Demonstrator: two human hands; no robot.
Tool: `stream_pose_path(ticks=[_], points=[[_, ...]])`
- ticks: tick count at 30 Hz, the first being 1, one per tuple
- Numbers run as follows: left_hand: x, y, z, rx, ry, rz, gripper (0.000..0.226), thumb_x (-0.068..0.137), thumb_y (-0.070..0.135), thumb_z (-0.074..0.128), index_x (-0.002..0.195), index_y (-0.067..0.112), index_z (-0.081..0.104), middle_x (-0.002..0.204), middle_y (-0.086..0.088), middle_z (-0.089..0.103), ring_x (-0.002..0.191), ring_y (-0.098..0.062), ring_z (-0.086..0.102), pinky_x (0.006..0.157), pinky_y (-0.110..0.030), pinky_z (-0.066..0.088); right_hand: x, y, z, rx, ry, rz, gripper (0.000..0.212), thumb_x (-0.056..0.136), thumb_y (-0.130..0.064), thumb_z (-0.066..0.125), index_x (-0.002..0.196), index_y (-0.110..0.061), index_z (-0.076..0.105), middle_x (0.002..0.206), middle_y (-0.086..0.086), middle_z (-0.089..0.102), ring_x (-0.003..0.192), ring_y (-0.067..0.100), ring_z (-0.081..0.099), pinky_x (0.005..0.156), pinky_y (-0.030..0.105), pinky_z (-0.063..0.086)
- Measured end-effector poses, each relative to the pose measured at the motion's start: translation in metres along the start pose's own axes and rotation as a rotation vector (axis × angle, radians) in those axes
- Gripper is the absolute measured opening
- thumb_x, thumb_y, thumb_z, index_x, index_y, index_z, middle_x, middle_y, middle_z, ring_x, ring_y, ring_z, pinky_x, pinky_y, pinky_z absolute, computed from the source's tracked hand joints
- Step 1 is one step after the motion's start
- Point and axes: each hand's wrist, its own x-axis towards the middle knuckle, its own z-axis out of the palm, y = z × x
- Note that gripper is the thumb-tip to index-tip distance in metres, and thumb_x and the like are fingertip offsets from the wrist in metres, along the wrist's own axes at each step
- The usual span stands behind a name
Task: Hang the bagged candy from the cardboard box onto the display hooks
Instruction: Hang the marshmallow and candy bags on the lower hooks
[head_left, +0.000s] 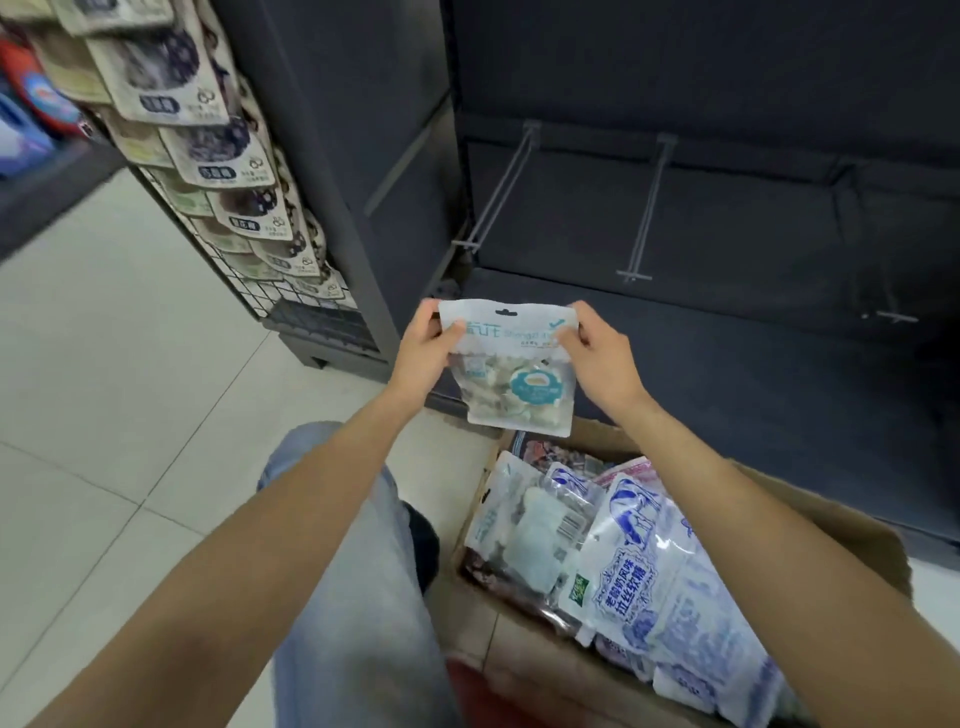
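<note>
Candy bag (511, 364): white-and-clear pouch, upright, held in air above cardboard box (545, 670), in front of dark display unit. Left hand (426, 353) pinches top left corner; right hand (602, 353) pinches top right corner. Display hooks (498, 195) bare, projecting from back panel. Box holds more bagged candy (628, 566), lying flat. Floor (130, 374): pale tile.

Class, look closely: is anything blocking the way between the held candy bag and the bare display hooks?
Nothing visible: the candy bag is held below the bare hooks, with only open space between them.
</note>
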Motion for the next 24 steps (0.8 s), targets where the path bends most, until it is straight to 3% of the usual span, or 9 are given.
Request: stream_pose_path(ticks=[2, 6, 11, 18, 24], points=[[0.007, -0.001, -0.002, 0.062, 0.048, -0.007, 0.015, 0.093, 0.023, 0.057, 0.089, 0.013, 0.047, 0.085, -0.001, 0.060, 0.082, -0.015, 0.059, 0.074, -0.037, 0.051, 0.005, -0.001, 0.003, -0.003, 0.017, 0.001, 0.016, 0.100, -0.019, 0.041, 0.091, -0.012, 0.051, 0.083, 0.022, 0.061, 0.068, 0.032, 0.053, 0.059, 0.033, 0.039], [0.027, -0.005, -0.011, 0.214, 0.174, -0.028, 0.024, 0.092, 0.029, 0.057, 0.083, 0.010, 0.044, 0.074, -0.002, 0.043, 0.073, -0.015, 0.042, 0.067, -0.031, 0.034, 0.031, -0.012, 0.023, -0.029, 0.058, 0.080, 0.029, 0.098, -0.023, 0.043, 0.071, -0.014, 0.040, 0.070, 0.005, 0.049, 0.069, 0.017, 0.043, 0.059, 0.034, 0.030], [0.079, -0.014, -0.021, 0.271, 0.269, -0.038, 0.025, 0.092, 0.033, 0.056, 0.083, 0.012, 0.045, 0.072, 0.004, 0.047, 0.076, -0.018, 0.047, 0.072, -0.033, 0.038, 0.081, -0.017, 0.050, -0.023, 0.137, 0.159, 0.031, 0.097, -0.027, 0.047, 0.071, -0.011, 0.038, 0.063, 0.000, 0.040, 0.065, 0.017, 0.037, 0.061, 0.033, 0.028], [0.133, -0.025, -0.012, 0.254, 0.328, -0.026, 0.028, 0.095, 0.033, 0.051, 0.109, 0.009, 0.051, 0.095, -0.001, 0.056, 0.087, -0.018, 0.053, 0.080, -0.032, 0.042, 0.130, -0.006, 0.070, 0.013, 0.200, 0.168, 0.030, 0.096, -0.027, 0.047, 0.078, -0.003, 0.048, 0.066, 0.003, 0.045, 0.063, 0.015, 0.038, 0.061, 0.032, 0.034], [0.165, -0.032, 0.004, 0.206, 0.329, -0.004, 0.028, 0.094, 0.034, 0.053, 0.107, 0.009, 0.053, 0.097, -0.004, 0.060, 0.086, -0.018, 0.055, 0.079, -0.032, 0.045, 0.162, 0.009, 0.066, 0.012, 0.248, 0.201, 0.027, 0.096, -0.028, 0.046, 0.082, -0.006, 0.054, 0.071, 0.004, 0.050, 0.065, 0.015, 0.042, 0.061, 0.031, 0.036]])
